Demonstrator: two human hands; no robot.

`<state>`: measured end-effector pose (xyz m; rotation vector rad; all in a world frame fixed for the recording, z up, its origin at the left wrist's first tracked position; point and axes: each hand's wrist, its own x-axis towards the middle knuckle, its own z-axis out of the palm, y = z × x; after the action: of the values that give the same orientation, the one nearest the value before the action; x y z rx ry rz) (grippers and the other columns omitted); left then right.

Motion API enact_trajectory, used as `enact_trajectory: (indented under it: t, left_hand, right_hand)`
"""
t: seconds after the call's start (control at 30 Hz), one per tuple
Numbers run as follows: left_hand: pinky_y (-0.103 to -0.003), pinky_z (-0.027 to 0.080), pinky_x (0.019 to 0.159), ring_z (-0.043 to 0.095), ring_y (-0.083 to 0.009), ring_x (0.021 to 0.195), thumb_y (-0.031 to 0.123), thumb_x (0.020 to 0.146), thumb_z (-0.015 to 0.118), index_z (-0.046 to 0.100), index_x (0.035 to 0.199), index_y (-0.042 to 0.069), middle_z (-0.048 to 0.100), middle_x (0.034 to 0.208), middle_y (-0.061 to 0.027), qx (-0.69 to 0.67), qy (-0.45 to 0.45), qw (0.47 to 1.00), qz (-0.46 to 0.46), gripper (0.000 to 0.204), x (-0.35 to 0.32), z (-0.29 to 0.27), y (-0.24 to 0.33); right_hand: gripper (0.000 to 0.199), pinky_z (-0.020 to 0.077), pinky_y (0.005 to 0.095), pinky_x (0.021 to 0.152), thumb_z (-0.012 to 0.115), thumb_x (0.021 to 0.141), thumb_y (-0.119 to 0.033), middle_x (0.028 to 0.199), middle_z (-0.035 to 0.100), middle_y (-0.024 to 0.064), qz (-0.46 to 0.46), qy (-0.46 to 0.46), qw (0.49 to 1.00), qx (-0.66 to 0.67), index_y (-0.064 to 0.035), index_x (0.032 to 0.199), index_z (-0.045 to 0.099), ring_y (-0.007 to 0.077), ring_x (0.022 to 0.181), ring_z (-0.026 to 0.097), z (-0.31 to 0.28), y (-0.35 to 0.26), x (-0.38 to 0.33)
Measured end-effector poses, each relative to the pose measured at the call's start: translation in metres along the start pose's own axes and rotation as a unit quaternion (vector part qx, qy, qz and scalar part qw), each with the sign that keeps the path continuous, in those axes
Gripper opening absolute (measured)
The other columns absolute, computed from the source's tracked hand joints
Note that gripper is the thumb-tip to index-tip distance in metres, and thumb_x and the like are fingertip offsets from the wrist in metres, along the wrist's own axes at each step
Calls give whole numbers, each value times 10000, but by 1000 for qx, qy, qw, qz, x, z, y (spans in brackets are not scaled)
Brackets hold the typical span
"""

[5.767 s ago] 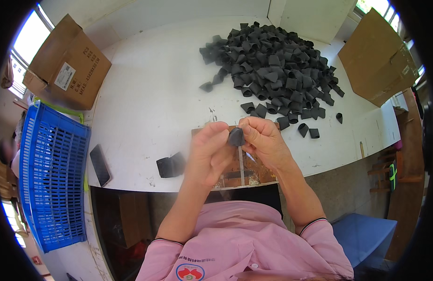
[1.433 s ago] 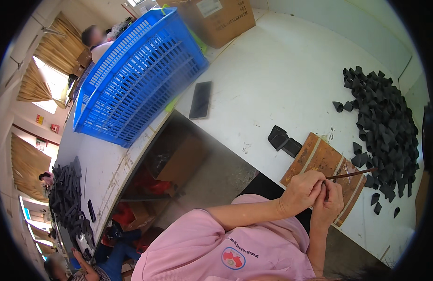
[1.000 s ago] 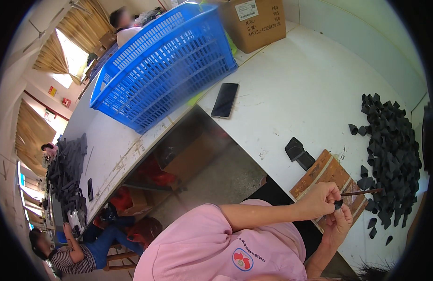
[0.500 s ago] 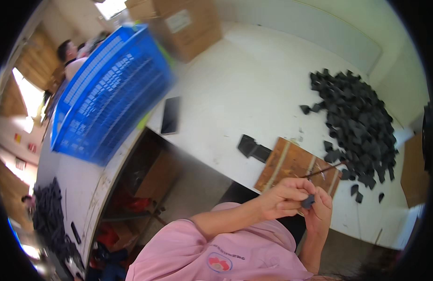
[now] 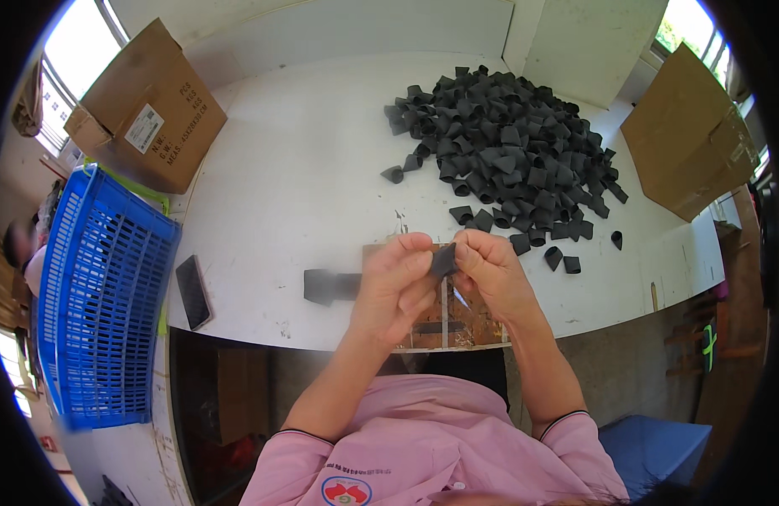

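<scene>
My left hand and my right hand meet over a worn wooden board. Between their fingertips they pinch a small dark grey folded fabric piece, both sets of fingers closed on it. A thin shiny tip shows just below my right fingers; what it belongs to is hidden. Left of my left hand lies a flat dark strip, partly covered by that hand. Beyond my right hand spreads a large heap of similar folded dark pieces, with a few loose ones at its near edge.
A blue plastic basket stands at the left, beside a phone lying on the white table. Cardboard boxes stand at the back left and the right. A blue object is at lower right.
The view has swung left to right, so the heap and hands now sit more centrally. The folded piece stays between both hands, now lifted flatter; the thin brown stick seen before is out of sight.
</scene>
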<state>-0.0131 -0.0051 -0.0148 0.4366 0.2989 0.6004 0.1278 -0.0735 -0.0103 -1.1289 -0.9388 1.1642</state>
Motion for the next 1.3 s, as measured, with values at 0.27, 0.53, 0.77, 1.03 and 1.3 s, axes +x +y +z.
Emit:
enact_trajectory:
  t: [0.27, 0.53, 0.77, 1.03, 1.3]
  left_hand:
    - [-200, 409, 660, 527, -118, 757, 42, 809, 545, 509, 1081, -9, 572, 826, -64, 579, -17, 704, 411, 279, 10, 21, 11]
    - [-283, 410, 752, 519, -161, 798, 59, 813, 557, 563, 869, 9, 568, 833, -85, 242, 27, 929, 279, 75, 2, 15, 4]
    - [-288, 405, 769, 518, -165, 806, 68, 808, 564, 550, 846, 21, 567, 854, -93, 168, 1, 963, 211, 61, -1, 9, 4]
    - [-293, 399, 789, 515, -167, 817, 52, 799, 570, 552, 837, 14, 564, 857, -95, 204, 6, 951, 230, 56, 1, -3, -6]
    - [-287, 387, 799, 507, -161, 827, 47, 798, 572, 553, 833, 4, 566, 862, -89, 188, -3, 947, 259, 59, -3, -10, -11]
  right_hand:
    - [286, 405, 263, 552, 606, 783, -215, 795, 514, 82, -249, 206, 887, -329, 13, 933, 522, 170, 604, 492, 12, -10, -19]
    - [324, 453, 304, 507, 719, 619, -104, 818, 525, 98, -363, 216, 788, -448, -3, 877, 551, 232, 649, 539, 27, -8, -14]
    - [181, 422, 297, 477, 671, 642, -28, 715, 519, 80, -333, 184, 813, -442, -10, 792, 571, 219, 605, 528, 25, -22, -12]
    - [148, 406, 303, 473, 674, 634, -28, 653, 511, 76, -386, 213, 800, -408, -7, 729, 563, 222, 574, 514, 22, 1, -9]
    - [133, 405, 305, 474, 671, 638, -24, 637, 505, 62, -363, 166, 806, -437, -33, 720, 567, 211, 547, 504, 23, -7, -9]
